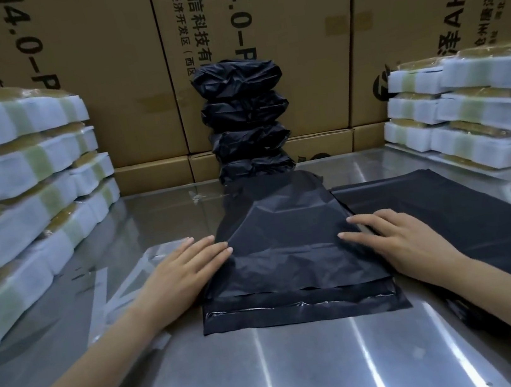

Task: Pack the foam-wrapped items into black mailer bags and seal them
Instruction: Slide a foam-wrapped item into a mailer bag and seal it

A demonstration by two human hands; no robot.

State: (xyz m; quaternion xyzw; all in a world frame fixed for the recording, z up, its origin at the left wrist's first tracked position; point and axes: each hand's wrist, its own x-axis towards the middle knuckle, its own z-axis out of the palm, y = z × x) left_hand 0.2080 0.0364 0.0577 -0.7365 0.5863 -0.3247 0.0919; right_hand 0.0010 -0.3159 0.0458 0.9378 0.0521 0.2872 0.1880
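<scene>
We see the filled black mailer bag (289, 248) flat at the centre of the steel table (306, 368), long axis running near-to-far, open flap end toward us at the near edge. Left hand (182, 270) lies flat, fingers straight, pressing the bag's left side; right hand (397, 238) does the same on the right side, gripping nothing. Empty bags (483, 219) lie just right, touching. Four sealed bags (246, 118) stacked at the far edge, against cartons (307, 36). Foam-wrapped items stacked far left (14, 183) and far right (473, 107).
</scene>
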